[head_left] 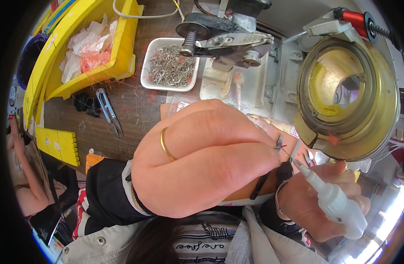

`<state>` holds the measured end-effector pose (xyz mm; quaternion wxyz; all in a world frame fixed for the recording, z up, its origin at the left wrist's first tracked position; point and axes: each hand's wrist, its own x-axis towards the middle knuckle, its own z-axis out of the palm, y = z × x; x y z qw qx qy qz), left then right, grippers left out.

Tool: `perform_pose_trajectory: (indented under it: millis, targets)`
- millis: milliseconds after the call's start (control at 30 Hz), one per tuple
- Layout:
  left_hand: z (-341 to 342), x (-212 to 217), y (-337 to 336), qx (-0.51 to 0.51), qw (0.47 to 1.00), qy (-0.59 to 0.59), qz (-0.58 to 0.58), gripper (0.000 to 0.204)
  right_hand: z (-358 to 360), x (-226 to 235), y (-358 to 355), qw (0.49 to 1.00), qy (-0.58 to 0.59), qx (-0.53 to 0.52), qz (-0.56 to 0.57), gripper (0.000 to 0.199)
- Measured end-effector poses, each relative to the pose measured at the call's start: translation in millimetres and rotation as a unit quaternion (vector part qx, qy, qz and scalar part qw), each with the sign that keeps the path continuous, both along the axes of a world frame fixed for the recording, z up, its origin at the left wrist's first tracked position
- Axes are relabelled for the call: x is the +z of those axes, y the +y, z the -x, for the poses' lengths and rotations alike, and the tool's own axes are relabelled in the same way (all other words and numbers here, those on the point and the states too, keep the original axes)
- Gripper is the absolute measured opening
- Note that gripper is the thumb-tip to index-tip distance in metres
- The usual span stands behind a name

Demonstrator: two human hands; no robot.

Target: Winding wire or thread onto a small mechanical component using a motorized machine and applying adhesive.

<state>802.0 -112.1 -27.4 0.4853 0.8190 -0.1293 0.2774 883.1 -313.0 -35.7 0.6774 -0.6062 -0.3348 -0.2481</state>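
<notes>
My left hand (206, 154), with a gold ring on one finger, fills the middle of the view. Its thumb and fingers pinch a tiny metal piece with red thread (282, 146), mostly hidden by the fingertips. To its right, my right hand (303, 202) is wrapped around a white squeeze bottle (343, 211). The bottle lies tilted, its narrow nozzle (301, 167) pointing up and left, close to the pinched piece. A small gap seems to separate the tip from the piece.
Beyond my hands stand a white tray (145, 72) of small metal hooks and a bench machine (233, 44). A yellow bin (130, 57) holds tissue and red fibres. A blue cutter (107, 108) lies left; a round metal housing (382, 97) stands right. Another person's arm (32, 171) shows far left.
</notes>
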Motion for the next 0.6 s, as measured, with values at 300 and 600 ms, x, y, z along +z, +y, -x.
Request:
perform_pose_trajectory:
  millis: [300, 600]
  targets:
    - [0.7, -0.1, -1.0, 0.005, 1.0, 0.003, 0.002, 0.035, -5.4, -3.9, -3.2, 0.993, 0.0, 0.088, -0.084, 0.044]
    - [0.9, 0.9, -2.3, 0.006, 1.0, 0.007, 0.009, 0.036, -6.9, -4.3, -3.2, 0.991, -0.008, 0.099, -0.095, 0.045]
